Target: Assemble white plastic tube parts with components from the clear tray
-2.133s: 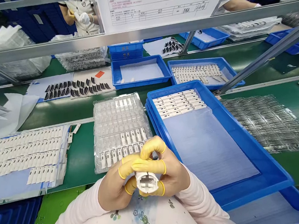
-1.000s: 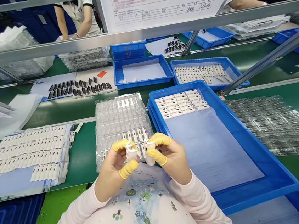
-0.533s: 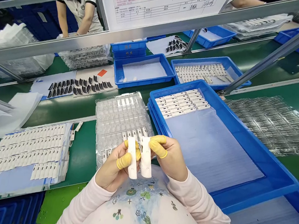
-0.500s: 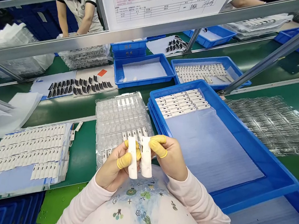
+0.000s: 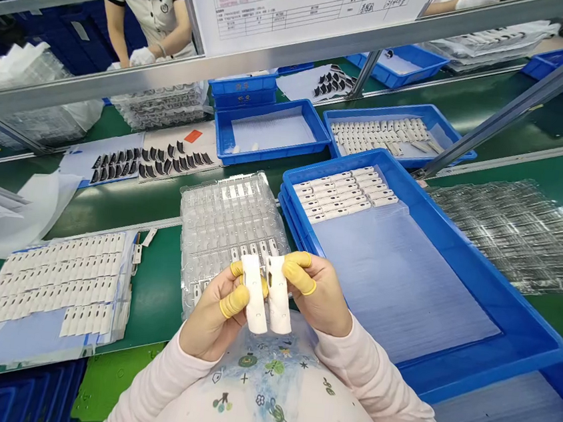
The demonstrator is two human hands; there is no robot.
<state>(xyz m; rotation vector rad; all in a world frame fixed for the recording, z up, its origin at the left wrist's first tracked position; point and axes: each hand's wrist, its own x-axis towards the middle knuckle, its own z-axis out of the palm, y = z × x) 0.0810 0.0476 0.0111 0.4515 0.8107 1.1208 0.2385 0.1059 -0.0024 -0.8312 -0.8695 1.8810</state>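
— Grips closed: left hand (image 5: pixel 215 315) pinches one white strip (image 5: pixel 254 295), right hand (image 5: pixel 323 297) another white strip (image 5: pixel 278 298), over the clear blister tray (image 5: pixel 220 218).
— Edges only?
— Yes, yellow finger cots (image 5: pixel 234 302) on the rims look safest.

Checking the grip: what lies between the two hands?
Head view: a white plastic strip in the left hand, another in the right hand, side by side.

A: What are the two moulded pieces (image 5: pixel 253 304) made of?
B: Smooth, matt white plastic. The finger cots (image 5: pixel 234 301) look like thin yellow latex.
A: And the blister tray (image 5: pixel 224 222) below?
B: Thin, clear, glossy plastic. The crate (image 5: pixel 459 240) is blue moulded plastic, and the desk (image 5: pixel 151 298) has a glossy green belt.
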